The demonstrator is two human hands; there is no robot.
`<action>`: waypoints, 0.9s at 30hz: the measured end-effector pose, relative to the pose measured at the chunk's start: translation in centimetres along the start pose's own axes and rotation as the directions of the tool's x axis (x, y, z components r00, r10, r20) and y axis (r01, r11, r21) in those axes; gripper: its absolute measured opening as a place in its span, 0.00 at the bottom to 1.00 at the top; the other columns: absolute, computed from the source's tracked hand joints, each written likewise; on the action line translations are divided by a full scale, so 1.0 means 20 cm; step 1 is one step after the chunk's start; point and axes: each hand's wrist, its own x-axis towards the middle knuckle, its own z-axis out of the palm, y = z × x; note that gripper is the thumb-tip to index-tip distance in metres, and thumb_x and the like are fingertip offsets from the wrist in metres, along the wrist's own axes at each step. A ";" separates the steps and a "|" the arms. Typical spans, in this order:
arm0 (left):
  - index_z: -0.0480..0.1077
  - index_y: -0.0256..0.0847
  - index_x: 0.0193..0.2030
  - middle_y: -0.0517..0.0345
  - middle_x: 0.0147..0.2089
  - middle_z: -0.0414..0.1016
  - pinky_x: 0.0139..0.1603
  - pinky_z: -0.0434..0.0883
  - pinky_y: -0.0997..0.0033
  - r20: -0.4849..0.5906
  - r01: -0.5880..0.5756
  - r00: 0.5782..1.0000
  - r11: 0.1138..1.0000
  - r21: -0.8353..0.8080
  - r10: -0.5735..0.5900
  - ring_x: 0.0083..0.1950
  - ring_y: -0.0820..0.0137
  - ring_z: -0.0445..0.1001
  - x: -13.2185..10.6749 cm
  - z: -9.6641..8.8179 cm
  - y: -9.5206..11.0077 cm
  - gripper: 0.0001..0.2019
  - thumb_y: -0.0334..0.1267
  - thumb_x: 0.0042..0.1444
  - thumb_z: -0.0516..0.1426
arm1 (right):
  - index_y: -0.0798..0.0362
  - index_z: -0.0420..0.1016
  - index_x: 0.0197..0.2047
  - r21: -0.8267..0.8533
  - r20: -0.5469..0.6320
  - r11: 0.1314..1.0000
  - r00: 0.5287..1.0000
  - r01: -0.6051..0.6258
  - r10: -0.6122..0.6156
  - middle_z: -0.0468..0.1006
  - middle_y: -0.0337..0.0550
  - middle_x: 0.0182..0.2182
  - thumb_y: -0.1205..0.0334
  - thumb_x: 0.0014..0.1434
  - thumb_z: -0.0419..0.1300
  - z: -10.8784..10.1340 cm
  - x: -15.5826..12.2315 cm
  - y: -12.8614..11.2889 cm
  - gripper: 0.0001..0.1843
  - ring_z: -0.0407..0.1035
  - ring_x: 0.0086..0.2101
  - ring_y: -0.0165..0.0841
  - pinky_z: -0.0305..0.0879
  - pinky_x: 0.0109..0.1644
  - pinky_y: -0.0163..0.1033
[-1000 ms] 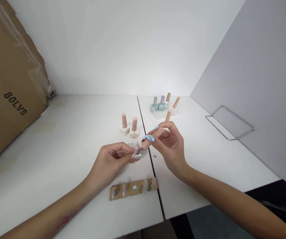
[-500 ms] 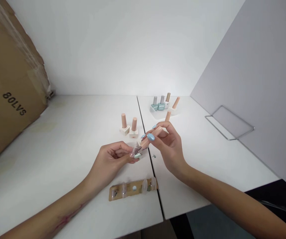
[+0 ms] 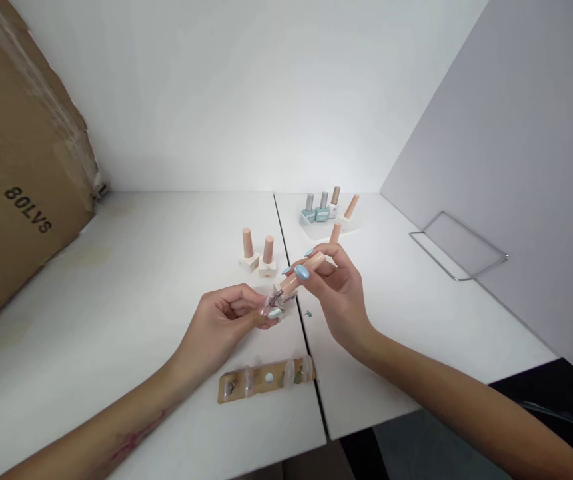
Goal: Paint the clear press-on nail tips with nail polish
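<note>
My left hand (image 3: 234,313) pinches a small clear false nail (image 3: 269,301) between thumb and fingertips; the fingers partly hide it. My right hand (image 3: 339,290) is closed on the peach cap of a nail polish brush (image 3: 301,275). The brush slants down to the left, its dark tip at the false nail. Below the hands lies a brown strip (image 3: 279,379) with several clear false nails standing on it. Beyond the hands stand two nail polish bottles (image 3: 267,257) with peach caps. Another peach cap (image 3: 335,233) rises behind my right hand, its lower part hidden.
A clear tray (image 3: 316,235) at the back holds several polish bottles. Right of it lies a wire frame (image 3: 459,247). A cardboard box (image 3: 21,160) stands at the left. A dark seam (image 3: 317,393) splits the white tabletop, with a small green bit (image 3: 308,313) beside it.
The brush in my right hand has shifted slightly at the false nail. My left hand stays nearly still, and the view has moved a little.
</note>
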 end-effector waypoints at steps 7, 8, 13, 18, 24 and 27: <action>0.77 0.39 0.25 0.58 0.26 0.82 0.36 0.76 0.74 0.000 -0.007 1.000 1.000 0.015 0.007 0.29 0.71 0.79 -0.01 0.00 0.00 0.05 0.36 0.49 0.66 | 0.47 0.63 0.36 -0.038 -0.108 0.999 0.994 0.025 -0.029 0.80 0.32 0.25 0.57 0.58 0.65 -0.01 0.02 -0.02 0.13 0.77 0.32 0.32 0.72 0.40 0.42; 0.78 0.40 0.25 0.58 0.26 0.82 0.36 0.76 0.74 -0.005 -0.012 1.000 0.999 0.033 0.012 0.29 0.71 0.79 -0.01 0.01 0.00 0.05 0.35 0.48 0.66 | 0.47 0.63 0.36 -0.034 -0.080 0.999 0.996 0.042 -0.045 0.80 0.32 0.25 0.58 0.57 0.66 -0.01 0.01 -0.03 0.13 0.77 0.31 0.31 0.72 0.40 0.41; 0.79 0.41 0.25 0.58 0.26 0.82 0.32 0.76 0.74 -0.040 -0.043 0.998 0.990 0.136 0.049 0.28 0.69 0.79 -0.01 0.02 0.02 0.03 0.35 0.47 0.67 | 0.46 0.65 0.37 -0.085 0.036 0.994 0.997 0.074 -0.071 0.79 0.33 0.26 0.58 0.54 0.69 0.00 -0.02 -0.03 0.15 0.77 0.31 0.33 0.72 0.38 0.43; 0.80 0.41 0.25 0.56 0.28 0.83 0.35 0.77 0.73 -0.043 -0.043 0.998 0.991 0.130 0.049 0.33 0.67 0.81 -0.02 0.02 0.02 0.03 0.36 0.47 0.67 | 0.47 0.63 0.36 -0.147 -0.099 0.987 0.993 0.057 -0.072 0.78 0.32 0.23 0.58 0.57 0.66 0.00 0.01 -0.04 0.13 0.77 0.31 0.33 0.71 0.40 0.43; 0.80 0.42 0.25 0.58 0.28 0.83 0.35 0.76 0.74 -0.056 -0.044 0.997 0.991 0.129 0.051 0.32 0.68 0.80 -0.02 0.02 0.02 0.03 0.35 0.47 0.67 | 0.46 0.63 0.36 -0.101 -0.063 0.987 0.990 0.123 -0.130 0.78 0.31 0.24 0.59 0.55 0.67 0.00 0.00 -0.04 0.14 0.76 0.29 0.31 0.72 0.39 0.43; 0.80 0.42 0.25 0.58 0.28 0.83 0.33 0.75 0.73 -0.060 -0.049 0.996 0.986 0.157 0.060 0.31 0.68 0.80 -0.02 0.02 0.02 0.03 0.35 0.48 0.66 | 0.46 0.64 0.37 -0.096 0.001 0.984 0.988 0.153 -0.154 0.77 0.31 0.23 0.60 0.53 0.69 0.01 -0.03 -0.03 0.16 0.76 0.31 0.33 0.71 0.38 0.44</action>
